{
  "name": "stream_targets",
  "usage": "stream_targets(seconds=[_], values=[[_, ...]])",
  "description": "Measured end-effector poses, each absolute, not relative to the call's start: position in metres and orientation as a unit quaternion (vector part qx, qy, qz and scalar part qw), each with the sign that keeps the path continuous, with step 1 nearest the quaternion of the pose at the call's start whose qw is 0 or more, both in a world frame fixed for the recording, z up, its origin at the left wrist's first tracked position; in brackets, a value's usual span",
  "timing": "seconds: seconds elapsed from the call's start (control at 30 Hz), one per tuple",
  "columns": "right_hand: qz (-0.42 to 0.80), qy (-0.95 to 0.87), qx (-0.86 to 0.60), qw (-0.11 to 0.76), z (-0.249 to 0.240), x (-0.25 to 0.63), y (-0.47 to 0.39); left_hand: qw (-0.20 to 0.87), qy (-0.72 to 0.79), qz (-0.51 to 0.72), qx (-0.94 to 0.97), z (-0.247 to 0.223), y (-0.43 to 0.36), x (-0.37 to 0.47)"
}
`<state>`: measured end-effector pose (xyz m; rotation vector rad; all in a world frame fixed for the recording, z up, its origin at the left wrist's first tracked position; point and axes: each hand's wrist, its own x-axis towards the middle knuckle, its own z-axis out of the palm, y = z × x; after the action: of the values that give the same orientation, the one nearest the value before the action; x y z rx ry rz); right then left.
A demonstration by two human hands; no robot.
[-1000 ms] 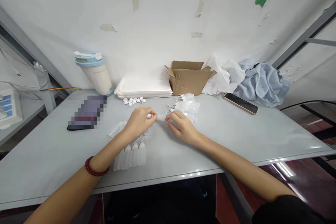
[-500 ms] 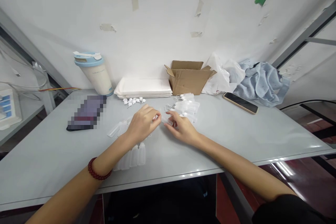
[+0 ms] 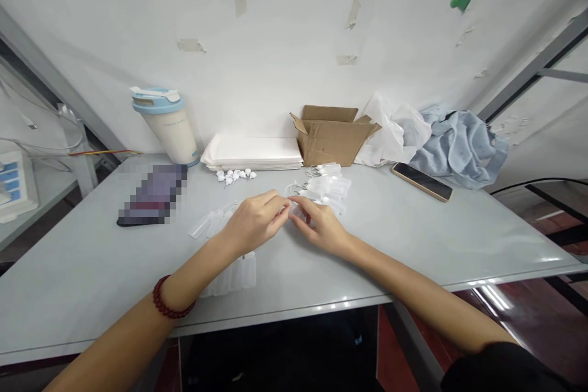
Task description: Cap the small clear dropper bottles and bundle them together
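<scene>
My left hand is closed in a pinch, its fingertips meeting those of my right hand. What it pinches is hidden. My right hand has thumb and fingers curled round a small clear plastic tube, only partly visible. Behind it lies a pile of translucent tubes with white ends and thin loops. More clear tubes lie loose to the left of my left hand. Under my left wrist is a row of translucent tubes. Several small white teardrop-shaped pieces with thin tips lie beyond my left hand.
Against the wall stand a cup with a blue lid, a stack of white sheets, an open cardboard box and a white plastic bag. Blue cloth and a phone are at right, a blurred dark item at left.
My left hand has moved slightly right and its fingertips now meet those of my right hand, covering more of the clear tube. My right hand has barely moved.
</scene>
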<state>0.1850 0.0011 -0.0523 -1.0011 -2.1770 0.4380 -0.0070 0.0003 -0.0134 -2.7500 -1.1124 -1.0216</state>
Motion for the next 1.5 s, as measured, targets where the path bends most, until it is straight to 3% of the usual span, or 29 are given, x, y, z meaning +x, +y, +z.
stream_targets(seconds=[0.2,0.53,0.9,1.27,1.5], values=[[0.177,-0.832,-0.389,0.356,-0.054,0.187,0.004,-0.311,-0.536,-0.344,-0.705,-0.003,0.003,-0.009],[0.159,-0.842,-0.364,0.365,-0.057,0.187,0.006,-0.502,-0.521,-0.351,-0.594,0.005,0.010,-0.012],[0.181,-0.860,-0.309,0.364,-0.053,0.188,0.006,-0.511,-0.494,-0.383,-0.590,0.011,0.006,-0.011],[0.505,-0.723,-0.314,0.351,-0.037,0.185,0.000,-0.514,-0.453,-0.375,-0.625,0.010,0.003,-0.009],[0.572,-0.668,-0.292,0.376,-0.041,0.184,0.001,-0.505,-0.437,-0.368,-0.647,0.009,0.004,-0.010]])
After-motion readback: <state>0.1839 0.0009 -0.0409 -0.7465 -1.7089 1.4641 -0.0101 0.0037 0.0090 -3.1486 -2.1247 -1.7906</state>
